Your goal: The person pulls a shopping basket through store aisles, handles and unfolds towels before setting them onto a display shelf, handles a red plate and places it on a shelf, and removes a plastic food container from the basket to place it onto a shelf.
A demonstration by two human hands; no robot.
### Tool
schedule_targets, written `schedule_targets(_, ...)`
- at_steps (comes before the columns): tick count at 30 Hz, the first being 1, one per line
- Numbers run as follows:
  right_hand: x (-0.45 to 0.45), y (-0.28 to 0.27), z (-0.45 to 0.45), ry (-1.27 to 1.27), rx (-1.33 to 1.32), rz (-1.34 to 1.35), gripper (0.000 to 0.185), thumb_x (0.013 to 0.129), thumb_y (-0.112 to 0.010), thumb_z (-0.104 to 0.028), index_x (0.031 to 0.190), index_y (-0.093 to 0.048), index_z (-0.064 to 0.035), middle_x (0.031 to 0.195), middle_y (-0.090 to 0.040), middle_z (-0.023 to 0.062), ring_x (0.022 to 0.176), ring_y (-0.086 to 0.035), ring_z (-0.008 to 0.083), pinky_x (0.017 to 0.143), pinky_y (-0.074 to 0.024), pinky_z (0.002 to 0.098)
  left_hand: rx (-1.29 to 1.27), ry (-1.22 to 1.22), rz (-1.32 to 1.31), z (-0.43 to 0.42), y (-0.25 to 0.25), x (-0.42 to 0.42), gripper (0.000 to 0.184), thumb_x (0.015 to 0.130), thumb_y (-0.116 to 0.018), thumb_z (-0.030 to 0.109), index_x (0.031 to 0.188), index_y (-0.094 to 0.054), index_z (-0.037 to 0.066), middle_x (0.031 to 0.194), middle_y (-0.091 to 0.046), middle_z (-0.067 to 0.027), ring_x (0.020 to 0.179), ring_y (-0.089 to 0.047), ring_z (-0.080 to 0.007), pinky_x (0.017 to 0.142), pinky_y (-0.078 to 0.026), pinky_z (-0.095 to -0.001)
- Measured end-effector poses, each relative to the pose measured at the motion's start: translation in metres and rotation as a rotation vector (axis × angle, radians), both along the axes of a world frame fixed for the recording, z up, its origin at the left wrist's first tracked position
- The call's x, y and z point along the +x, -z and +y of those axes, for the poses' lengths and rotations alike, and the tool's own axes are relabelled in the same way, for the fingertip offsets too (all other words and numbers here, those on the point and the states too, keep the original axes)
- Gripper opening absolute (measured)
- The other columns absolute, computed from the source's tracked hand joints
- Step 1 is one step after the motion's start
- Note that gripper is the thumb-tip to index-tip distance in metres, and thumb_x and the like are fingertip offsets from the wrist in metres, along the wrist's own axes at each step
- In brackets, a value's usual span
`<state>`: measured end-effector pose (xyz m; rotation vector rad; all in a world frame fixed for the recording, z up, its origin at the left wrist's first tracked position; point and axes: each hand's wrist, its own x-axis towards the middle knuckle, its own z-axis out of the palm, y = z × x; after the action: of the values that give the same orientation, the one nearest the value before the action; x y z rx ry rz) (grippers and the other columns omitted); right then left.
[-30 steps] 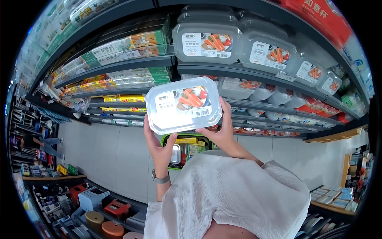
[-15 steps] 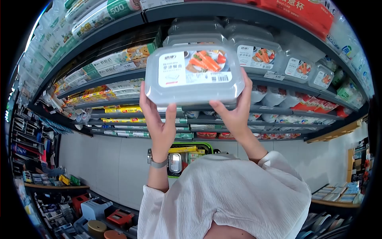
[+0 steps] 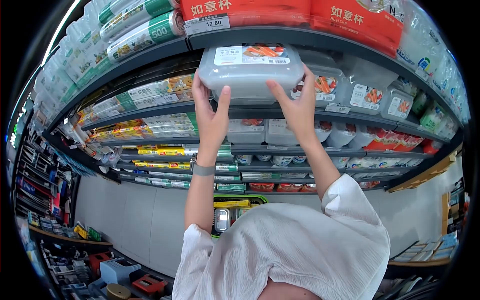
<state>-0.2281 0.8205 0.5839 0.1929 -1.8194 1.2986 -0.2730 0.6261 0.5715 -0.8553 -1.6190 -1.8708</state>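
Note:
Between my two hands is a pack of clear plastic food containers (image 3: 252, 77) with a printed label on top. My left hand (image 3: 212, 111) grips its left end, thumb on the near side. On the right end my right hand (image 3: 296, 106) holds it the same way, thumb also in front. The pack is at the upper shelf (image 3: 240, 112), in line with similar labelled containers (image 3: 366, 96) to its right. Whether its base touches the shelf I cannot tell. A watch (image 3: 202, 169) is on my left wrist.
Boxed rolls (image 3: 165, 92) lie left of the containers. Overhead, red cup packs (image 3: 245, 14) and bag rolls (image 3: 145, 40) sit on a higher shelf with a price tag (image 3: 206, 24). A green-rimmed basket (image 3: 264, 199) with goods stands on the floor below me.
Both hands have moved forward with the container pack, from in front of the shelf to the shelf space. My arms are stretched further out, and the view has shifted slightly.

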Motion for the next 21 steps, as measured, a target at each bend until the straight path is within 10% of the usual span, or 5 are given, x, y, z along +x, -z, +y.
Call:
schedule_targets(5,-0.046,-0.010,0.008,0.123,0.088,0.038,0.091,0.083,-0.083,-0.049,0.137,-0.043,0.0121,0.128,-0.051,0.0260,0.117,-0.050,0.0375,0.103,-0.0423,0.0448,-0.155,0.033,0.024,0.005,-0.016,-0.035,0.092,0.098,-0.068,0.015,0.158,-0.001,-0.003,0.154,-0.033,-0.0224,0.143,-0.036,-0.0268,0.117,-0.031,-0.0360)
schedule_targets(9,-0.078,-0.018,0.023,0.200,0.247,-0.113,0.080,0.078,-0.084,-0.056,0.111,-0.055,0.0105,0.104,-0.064,0.0225,0.094,-0.061,0.0288,0.085,-0.0509,0.0402,-0.179,0.070,-0.051,0.005,-0.023,-0.071,0.096,0.089,-0.071,0.009,0.156,-0.004,-0.007,0.152,-0.034,-0.0237,0.140,-0.038,-0.0269,0.114,-0.034,-0.0336)
schedule_targets(21,-0.133,-0.013,0.041,0.187,0.361,-0.134,0.090,0.079,-0.084,-0.049,0.129,-0.048,0.0159,0.114,-0.067,0.0330,0.106,-0.067,0.0454,0.092,-0.0518,0.0445,-0.446,-0.147,-0.334,0.002,-0.037,-0.123,0.073,0.084,-0.068,0.019,0.137,-0.033,-0.018,0.137,-0.046,-0.0325,0.131,-0.048,-0.0325,0.106,-0.042,-0.0353)
